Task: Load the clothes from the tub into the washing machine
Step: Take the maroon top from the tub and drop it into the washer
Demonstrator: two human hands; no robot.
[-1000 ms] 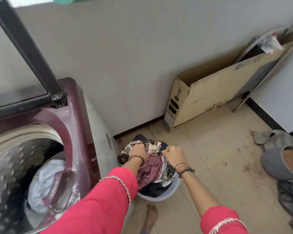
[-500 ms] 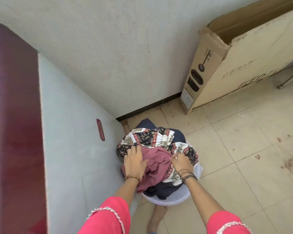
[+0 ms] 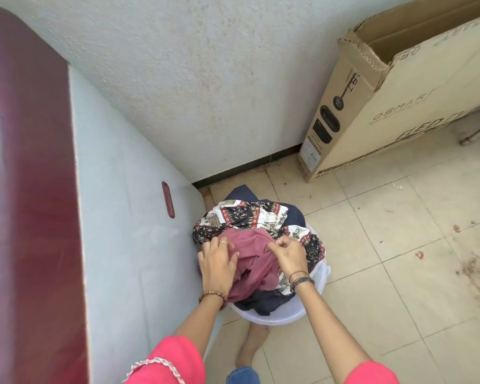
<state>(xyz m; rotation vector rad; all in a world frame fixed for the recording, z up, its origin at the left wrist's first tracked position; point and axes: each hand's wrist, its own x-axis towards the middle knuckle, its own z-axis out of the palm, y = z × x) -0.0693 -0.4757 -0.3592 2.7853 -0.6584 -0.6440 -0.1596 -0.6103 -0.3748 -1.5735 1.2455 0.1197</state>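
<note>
The tub (image 3: 275,318), just beside the washing machine (image 3: 122,217), holds the clothes (image 3: 247,217). The right hand (image 3: 287,254) has now closed, pinching the maroon cloth (image 3: 254,261); the left hand (image 3: 218,261) presses it flat-fingered. Lifting seems next.

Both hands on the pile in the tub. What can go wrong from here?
1. The right hand pinches the maroon garment and the left hand rests on it. It lies on the patterned cloth, so lifting may drag that cloth along.
2. The pile overhangs the tub rim, so a dragged piece could drop onto the floor, which shows debris.
3. The washing machine opening is out of view, and a trailing end might snag its edge.
</note>
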